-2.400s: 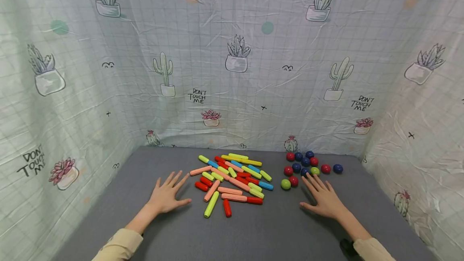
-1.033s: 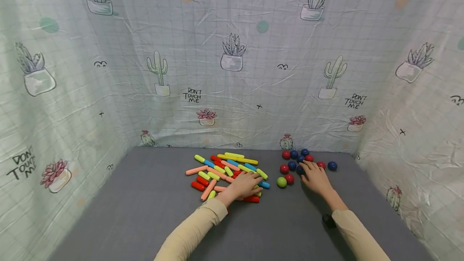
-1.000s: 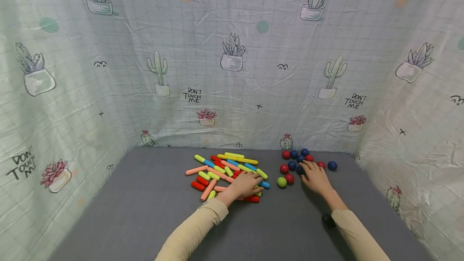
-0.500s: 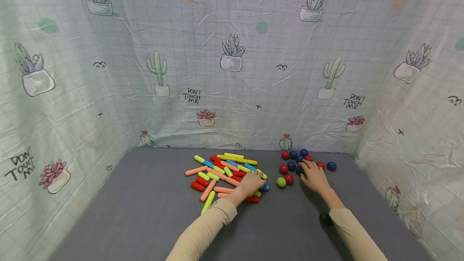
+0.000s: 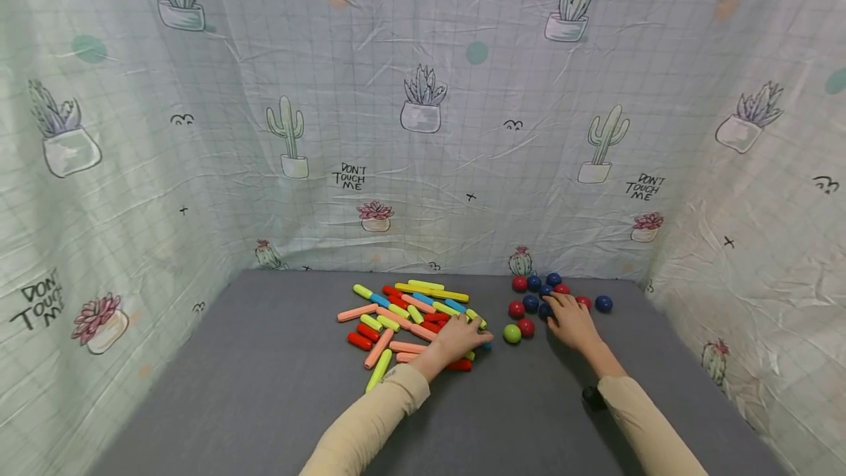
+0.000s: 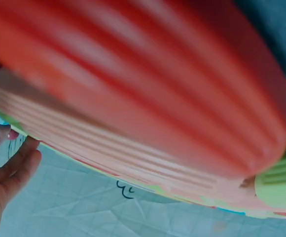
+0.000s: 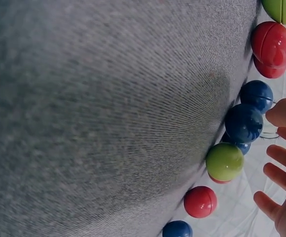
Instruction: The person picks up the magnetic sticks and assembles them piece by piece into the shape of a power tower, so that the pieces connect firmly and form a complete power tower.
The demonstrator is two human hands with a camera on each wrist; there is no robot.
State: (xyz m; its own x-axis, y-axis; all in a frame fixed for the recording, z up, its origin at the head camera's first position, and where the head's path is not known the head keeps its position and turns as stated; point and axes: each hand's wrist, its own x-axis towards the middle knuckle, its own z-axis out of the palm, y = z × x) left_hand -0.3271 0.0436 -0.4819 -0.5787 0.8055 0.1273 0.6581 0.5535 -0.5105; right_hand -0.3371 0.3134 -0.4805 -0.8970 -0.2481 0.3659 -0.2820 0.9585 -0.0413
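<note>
My left hand reaches over a heap of ribbed sticks that look like modelling clay. Its thumb and fingers bend down around a blue stick, mostly covered by the hand; whether they pinch it is unclear. A yellow-green stick lies by the fingertips. In the left wrist view a large, close red stick blocks much of the scene. At the right, my right hand hovers at a group of glossy balls, fingers loosely spread. A dark blue ball is nearest its thumb; a green ball sits beside it.
Salmon sticks, red sticks and a long yellow stick lie scattered on the grey tabletop. Red balls and another green ball stand between the hands. A cactus-print curtain encloses the back and sides.
Both hands have come forward from lying spread; the left moved right onto the sticks, the right over the balls. Lately the left shifted slightly right and the blue stick moved a little; the right stayed put.
</note>
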